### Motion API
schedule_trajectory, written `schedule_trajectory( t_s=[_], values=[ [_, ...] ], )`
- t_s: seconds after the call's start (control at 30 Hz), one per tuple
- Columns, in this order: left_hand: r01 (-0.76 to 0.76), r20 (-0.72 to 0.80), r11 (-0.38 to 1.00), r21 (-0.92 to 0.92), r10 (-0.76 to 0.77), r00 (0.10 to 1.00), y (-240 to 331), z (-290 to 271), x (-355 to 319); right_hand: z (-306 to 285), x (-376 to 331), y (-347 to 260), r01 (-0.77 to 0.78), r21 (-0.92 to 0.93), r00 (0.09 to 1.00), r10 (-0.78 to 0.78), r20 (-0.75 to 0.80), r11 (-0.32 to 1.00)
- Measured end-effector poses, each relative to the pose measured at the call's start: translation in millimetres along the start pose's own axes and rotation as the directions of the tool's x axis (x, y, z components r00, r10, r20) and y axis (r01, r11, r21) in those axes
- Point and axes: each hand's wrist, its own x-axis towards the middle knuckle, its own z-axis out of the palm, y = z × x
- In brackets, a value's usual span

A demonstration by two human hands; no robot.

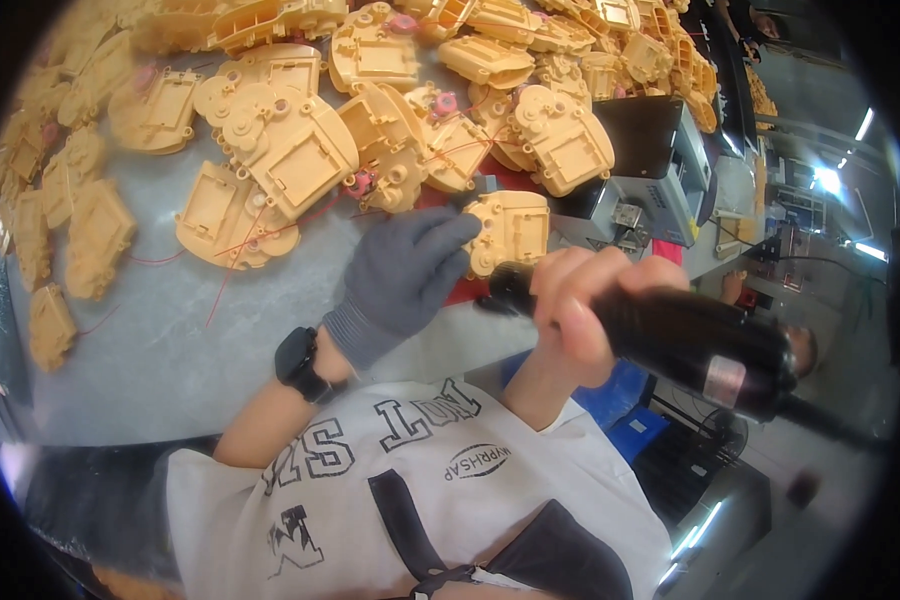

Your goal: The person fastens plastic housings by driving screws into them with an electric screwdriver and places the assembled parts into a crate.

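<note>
My left hand [405, 262], in a grey glove, has its fingers bent against the left edge of a yellow plastic housing [518, 228] with a raised rectangular frame. My bare right hand [595, 300] is wrapped round a black electric screwdriver [692, 345], which is tilted with a cable running from its rear end. Its dark nose comes close to the housing's lower edge; the bit's tip cannot be made out. Under the housing a bit of red surface shows. Just beyond my left fingertips is a small grey block [484, 184].
Many similar yellow housings [300, 150] are heaped across the back and left of the grey table [160, 320], some with pink parts and thin red wires. A black-and-grey box-shaped device [660, 190] stands right of the housing. A blue bin [620, 405] sits below the table's right edge.
</note>
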Motion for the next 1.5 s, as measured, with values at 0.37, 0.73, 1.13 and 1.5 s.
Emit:
schedule_trajectory(
  t_s=[0.37,0.73,1.13,1.5],
  values=[
    [-0.032,0.037,0.996,0.078,0.029,0.999,3.5,5.2,-4.7,-92.2,-0.5,-55.0,0.090,-0.076,0.812,-0.117,-0.572,0.993],
    [-0.043,0.027,0.990,0.134,0.039,0.999,1.4,7.0,-4.0,-121.5,39.7,-25.4,-0.022,-0.340,0.784,-0.195,-0.590,0.940],
    [0.017,-0.041,0.989,0.148,-0.011,0.999,-3.6,11.8,-9.3,-30.8,19.0,-31.3,0.081,0.020,0.969,-0.074,-0.237,0.997],
    [0.027,-0.034,0.979,0.200,-0.021,0.999,-3.2,10.7,-13.7,-9.3,48.3,-1.3,0.026,0.004,0.980,-0.025,-0.200,1.000]
  ],
)
